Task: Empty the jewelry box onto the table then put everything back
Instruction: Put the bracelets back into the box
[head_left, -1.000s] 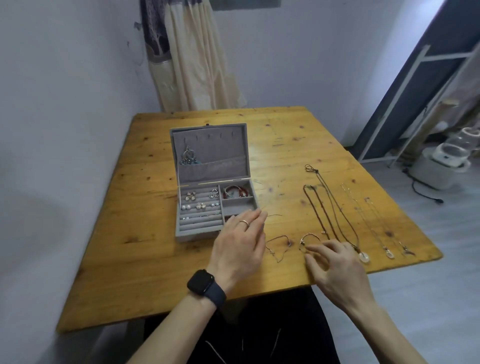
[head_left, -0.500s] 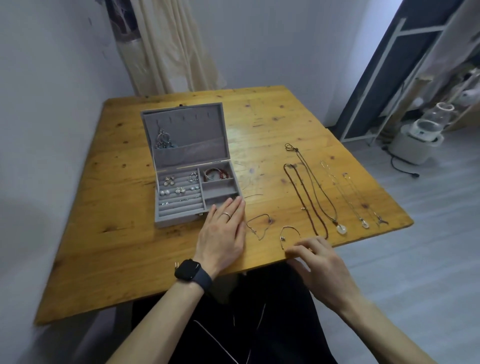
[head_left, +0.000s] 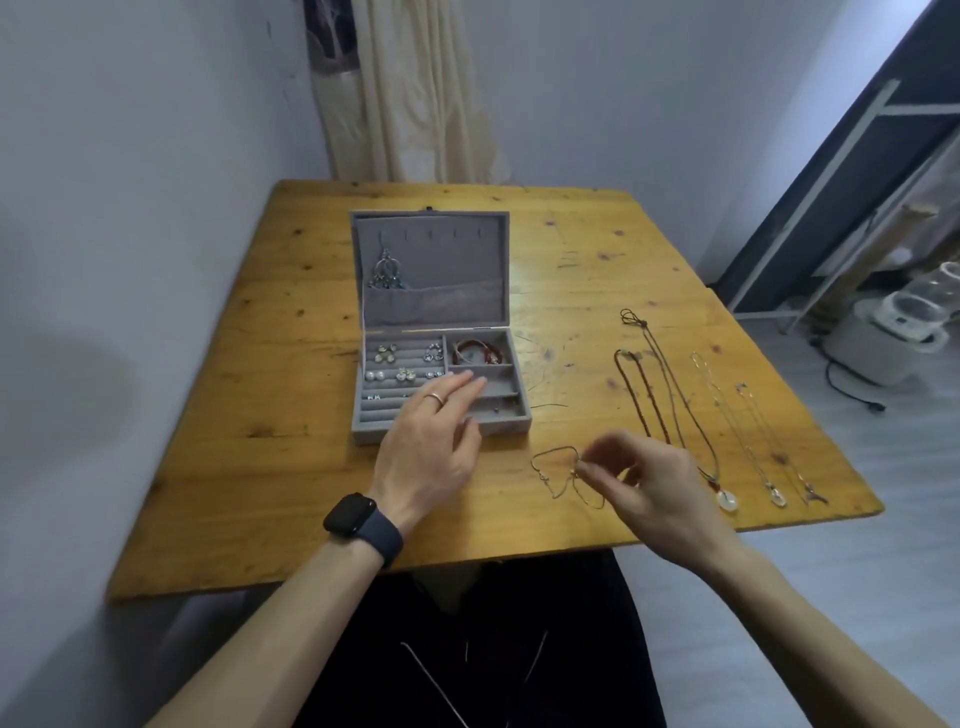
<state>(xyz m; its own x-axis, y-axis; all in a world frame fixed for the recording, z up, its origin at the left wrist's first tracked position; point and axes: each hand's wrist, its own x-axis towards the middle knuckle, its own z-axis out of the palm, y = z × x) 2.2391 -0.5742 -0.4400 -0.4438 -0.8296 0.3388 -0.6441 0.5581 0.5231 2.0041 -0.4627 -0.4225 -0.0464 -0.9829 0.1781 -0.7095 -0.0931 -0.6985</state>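
Necklaces (head_left: 726, 500) crowd the table's (head_left: 597, 249) right; far side seems bare.

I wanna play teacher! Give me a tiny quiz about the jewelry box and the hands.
1. Fill in: the left hand has a dark ____ at its wrist.
2. Whose grip pinches the thin bangle? A) left hand B) right hand C) neither
3. True or false: the red bracelet lies in a compartment of the open jewelry box.
Key: 1 watch; 2 B; 3 true.
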